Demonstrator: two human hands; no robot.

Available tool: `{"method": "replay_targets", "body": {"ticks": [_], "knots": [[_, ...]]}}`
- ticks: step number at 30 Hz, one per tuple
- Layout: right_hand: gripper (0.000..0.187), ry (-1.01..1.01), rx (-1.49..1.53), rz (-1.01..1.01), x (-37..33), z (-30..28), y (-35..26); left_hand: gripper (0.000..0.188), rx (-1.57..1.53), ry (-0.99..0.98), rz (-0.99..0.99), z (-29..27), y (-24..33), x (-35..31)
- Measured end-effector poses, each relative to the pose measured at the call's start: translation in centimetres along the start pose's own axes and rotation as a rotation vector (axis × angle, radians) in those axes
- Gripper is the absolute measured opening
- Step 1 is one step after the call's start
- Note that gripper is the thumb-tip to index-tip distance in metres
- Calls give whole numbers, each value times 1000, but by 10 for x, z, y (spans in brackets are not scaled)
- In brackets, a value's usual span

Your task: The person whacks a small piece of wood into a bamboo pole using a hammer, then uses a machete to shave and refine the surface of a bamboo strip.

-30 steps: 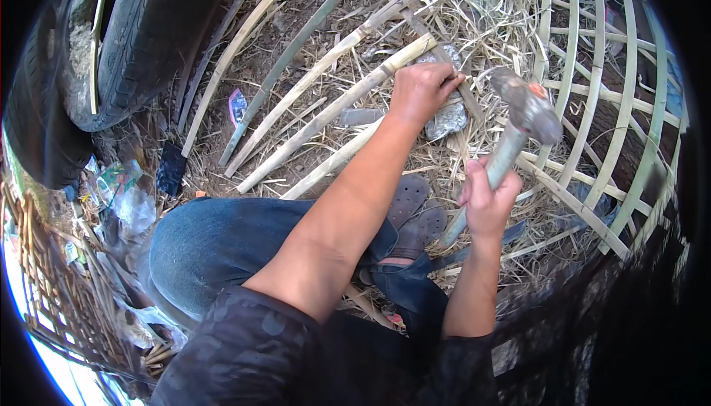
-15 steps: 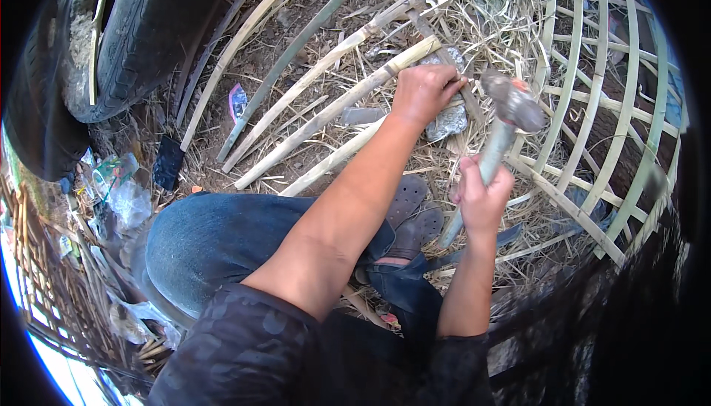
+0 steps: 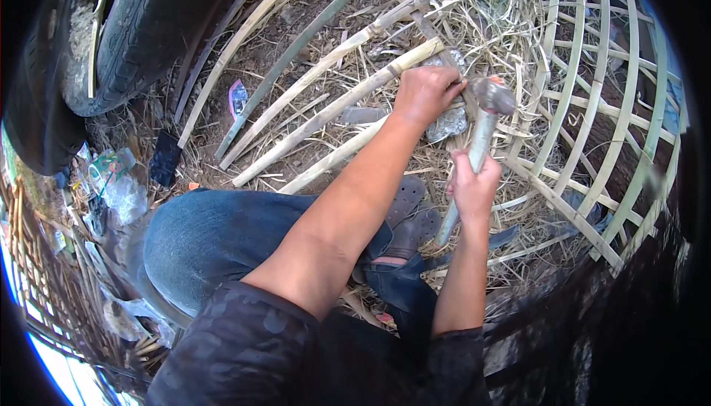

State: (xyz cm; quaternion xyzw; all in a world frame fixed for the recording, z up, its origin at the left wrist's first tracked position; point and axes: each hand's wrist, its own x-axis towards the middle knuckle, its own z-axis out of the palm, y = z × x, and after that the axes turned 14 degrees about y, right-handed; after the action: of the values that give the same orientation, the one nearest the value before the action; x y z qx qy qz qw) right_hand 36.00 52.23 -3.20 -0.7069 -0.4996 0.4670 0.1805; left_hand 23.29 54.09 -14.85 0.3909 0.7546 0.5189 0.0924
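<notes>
My right hand (image 3: 475, 186) is wrapped round the pale handle of a hammer (image 3: 483, 138). Its worn metal head is raised just right of my left hand's fingertips. My left hand (image 3: 431, 92) is closed in a pinch over a crossing bamboo strip; whatever lies between thumb and finger is too small to make out. Beside that hand is the cut end of a long split-bamboo strip (image 3: 355, 95), which runs toward the lower left. A grey stone (image 3: 449, 124) lies under the work, partly covered by my hand.
More bamboo strips (image 3: 292, 51) fan out to the left. An open bamboo lattice (image 3: 592, 102) stands at the right. Old tyres (image 3: 152, 28) are at the upper left. Dry shavings (image 3: 489, 14), a dark flat object (image 3: 165, 159) and plastic litter (image 3: 122, 191) lie on the ground.
My right hand and the hammer have shifted a little left, bringing the hammer head closer to my left fingertips. My left hand keeps almost the same place.
</notes>
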Motion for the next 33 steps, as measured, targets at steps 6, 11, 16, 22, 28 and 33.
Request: {"method": "replay_targets", "body": {"ticks": [6, 11, 16, 22, 28, 33], "knots": [[17, 5, 146, -102, -14, -9, -4, 13, 16, -21, -10, 2, -2, 1], [16, -3, -176, -193, 14, 0, 41, 19, -30, 48, 23, 2, -4, 2], [19, 18, -5, 34, -21, -14, 15, 22, -21, 26, -1, 1, 1, 2], [16, 89, 5, 58, -59, -40, 36, 25, 4, 39, -20, 2, 0, 3], [13, 141, 129, 233, -96, -54, 56, 34, 118, -138, -103, -8, 16, 9], [13, 101, 229, 199, -109, -54, 58, 44, 179, -118, -32, -21, 17, 5]]}}
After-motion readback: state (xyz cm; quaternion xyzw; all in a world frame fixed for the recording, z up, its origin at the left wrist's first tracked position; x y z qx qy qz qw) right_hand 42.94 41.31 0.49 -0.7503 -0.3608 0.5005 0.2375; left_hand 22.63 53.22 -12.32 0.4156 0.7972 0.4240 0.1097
